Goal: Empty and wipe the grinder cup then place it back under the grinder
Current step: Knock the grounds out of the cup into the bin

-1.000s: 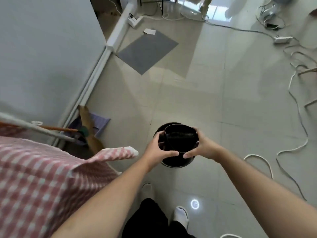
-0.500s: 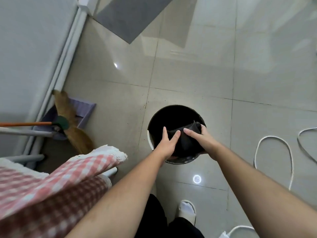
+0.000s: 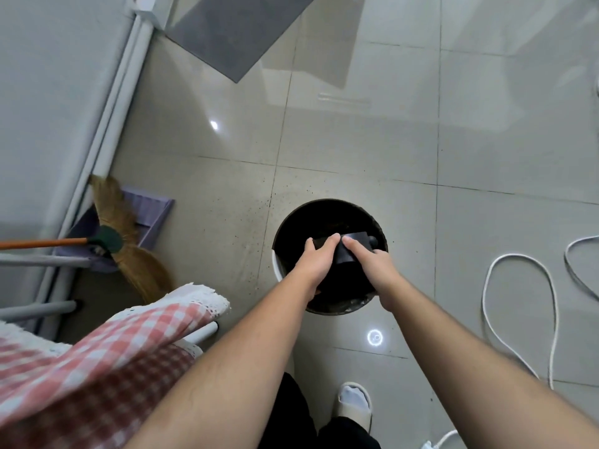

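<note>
I hold the black grinder cup (image 3: 344,254) with both hands, tipped over the mouth of a round bin (image 3: 327,212) with a black liner that stands on the tiled floor. My left hand (image 3: 316,264) grips the cup's left side. My right hand (image 3: 372,264) grips its right side, and the fingertips of both hands nearly meet on top. The cup's opening faces away from me, down into the bin, so its inside is hidden. Dark specks lie scattered on the floor left of the bin.
A straw broom (image 3: 129,251) with an orange handle and a purple dustpan (image 3: 142,215) lean by the wall at left. A pink checked cloth (image 3: 107,348) covers a table corner at lower left. White cables (image 3: 518,303) loop on the floor at right. My slippered foot (image 3: 355,405) stands below the bin.
My view dropped towards the bin and my hands lowered the cup deeper over it. The cup went from upright with its opening showing to tipped into the bin.
</note>
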`<state>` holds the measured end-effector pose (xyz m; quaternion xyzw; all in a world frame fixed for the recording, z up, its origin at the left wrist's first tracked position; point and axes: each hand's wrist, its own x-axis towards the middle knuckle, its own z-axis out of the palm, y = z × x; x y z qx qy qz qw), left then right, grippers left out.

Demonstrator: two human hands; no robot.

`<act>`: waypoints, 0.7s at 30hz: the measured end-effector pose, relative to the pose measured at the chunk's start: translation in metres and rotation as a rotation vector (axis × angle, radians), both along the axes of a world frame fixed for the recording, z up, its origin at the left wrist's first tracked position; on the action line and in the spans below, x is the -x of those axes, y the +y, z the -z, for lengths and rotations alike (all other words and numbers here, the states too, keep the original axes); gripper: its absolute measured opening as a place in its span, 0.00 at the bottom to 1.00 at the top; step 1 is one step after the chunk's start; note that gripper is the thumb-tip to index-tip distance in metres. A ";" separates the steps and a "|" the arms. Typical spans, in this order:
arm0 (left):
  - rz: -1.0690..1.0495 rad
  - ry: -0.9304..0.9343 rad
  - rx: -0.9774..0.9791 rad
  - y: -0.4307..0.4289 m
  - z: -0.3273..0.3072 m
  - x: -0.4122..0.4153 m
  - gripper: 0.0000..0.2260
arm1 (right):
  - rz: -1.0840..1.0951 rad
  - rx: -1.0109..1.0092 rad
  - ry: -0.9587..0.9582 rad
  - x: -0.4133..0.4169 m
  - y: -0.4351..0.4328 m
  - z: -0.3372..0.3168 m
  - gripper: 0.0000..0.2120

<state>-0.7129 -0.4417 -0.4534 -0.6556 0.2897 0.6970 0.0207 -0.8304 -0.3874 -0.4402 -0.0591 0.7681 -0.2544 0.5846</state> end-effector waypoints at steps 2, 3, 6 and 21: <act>0.008 -0.013 0.012 -0.002 0.001 0.004 0.39 | 0.008 -0.005 -0.004 0.001 -0.002 0.001 0.40; 0.010 -0.018 0.012 -0.002 0.002 0.005 0.39 | 0.009 -0.007 -0.001 0.002 -0.002 0.001 0.39; 0.022 -0.034 0.023 -0.003 0.003 0.008 0.39 | 0.001 -0.020 0.002 0.005 -0.004 0.000 0.38; -0.028 0.006 -0.040 0.002 0.005 -0.002 0.36 | -0.043 -0.011 0.008 -0.003 0.002 0.003 0.41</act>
